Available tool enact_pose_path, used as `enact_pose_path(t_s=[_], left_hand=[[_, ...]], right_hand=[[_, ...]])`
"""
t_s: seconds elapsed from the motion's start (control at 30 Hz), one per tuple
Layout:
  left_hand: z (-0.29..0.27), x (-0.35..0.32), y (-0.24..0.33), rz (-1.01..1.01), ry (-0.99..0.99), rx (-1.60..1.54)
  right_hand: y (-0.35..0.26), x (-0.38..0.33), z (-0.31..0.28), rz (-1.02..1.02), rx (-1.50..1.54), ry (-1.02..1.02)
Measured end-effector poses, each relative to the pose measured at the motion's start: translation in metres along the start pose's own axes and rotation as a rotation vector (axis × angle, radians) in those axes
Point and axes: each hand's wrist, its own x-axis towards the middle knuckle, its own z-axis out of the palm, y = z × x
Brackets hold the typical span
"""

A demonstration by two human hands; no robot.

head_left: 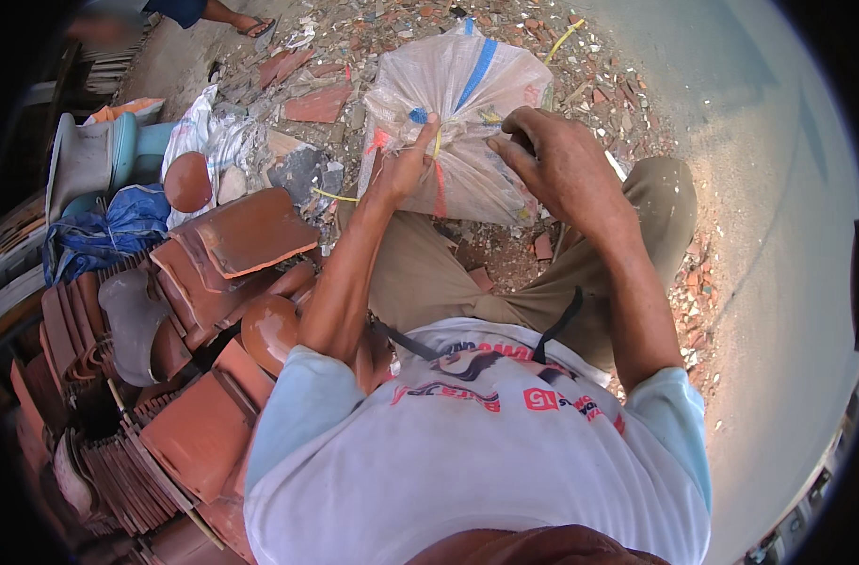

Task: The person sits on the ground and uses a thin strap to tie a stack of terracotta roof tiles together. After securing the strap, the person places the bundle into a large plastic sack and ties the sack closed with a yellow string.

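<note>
A translucent white woven plastic sack (415, 80) with blue and red stripes lies before me, its top gathered into folds at the middle. A thin yellow tie (438, 143) shows at the gathers. My left hand (406, 171) is closed at the left of the gathers, one finger lying up along the sack; most of its fingers are hidden. Over the sack's right side, my right hand (566, 169) is curled, with thumb and forefinger drawn close together. Whatever is between them is too small to make out. The sack's contents cannot be told.
Stacked terracotta roof tiles (203, 433) crowd my left side, beside a blue tarp (119, 226) and a pale blue-green pot-like piece (119, 151). Broken tile shards (318, 102) litter the ground. A grey wall (787, 235) rises on the right. Another person's sandalled foot (252, 25) is at the far left.
</note>
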Motion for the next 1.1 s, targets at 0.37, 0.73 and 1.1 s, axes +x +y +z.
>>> enact_pose_path(t_s=[0.37,0.73,1.1], left_hand=[[-0.016,0.006,0.026,0.153,-0.196,0.233],[-0.06,0.036,-0.021,0.292,-0.376,0.821],[-0.031,0.06,-0.03,0.433,-0.339,0.842]], right_hand=[[0.023,0.02,0.122,0.228,0.597,-0.027],[0.027,0.025,0.126,0.478,0.683,-0.014],[0.03,0.016,0.111,0.19,0.299,-0.118]])
